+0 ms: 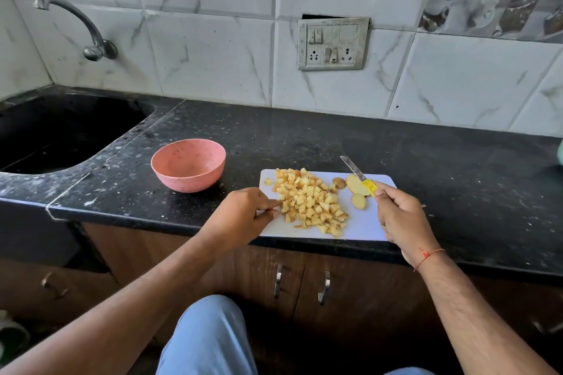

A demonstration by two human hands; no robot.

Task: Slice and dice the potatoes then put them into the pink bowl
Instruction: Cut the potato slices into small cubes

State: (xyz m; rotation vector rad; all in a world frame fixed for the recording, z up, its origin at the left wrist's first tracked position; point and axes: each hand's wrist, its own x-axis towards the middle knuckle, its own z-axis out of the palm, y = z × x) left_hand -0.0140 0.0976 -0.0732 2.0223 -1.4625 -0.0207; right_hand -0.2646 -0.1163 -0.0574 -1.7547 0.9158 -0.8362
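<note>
A pile of diced potato cubes (pixel 309 201) lies on the white cutting board (pixel 365 222). Three potato slices (pixel 356 186) rest on the board's right part. The pink bowl (pixel 188 165) stands empty on the black counter, left of the board. My left hand (pixel 243 213) rests at the board's left edge, its fingertips touching the cubes at the pile's left side. My right hand (pixel 399 216) grips a small knife (pixel 358 175) with a yellow handle, its blade pointing up and left over the slices.
A black sink (pixel 61 137) with a wall tap (pixel 88 30) lies at the far left. A switch and socket plate (pixel 332 44) is on the tiled wall. Cabinet doors with handles (pixel 301 283) are below the counter's front edge.
</note>
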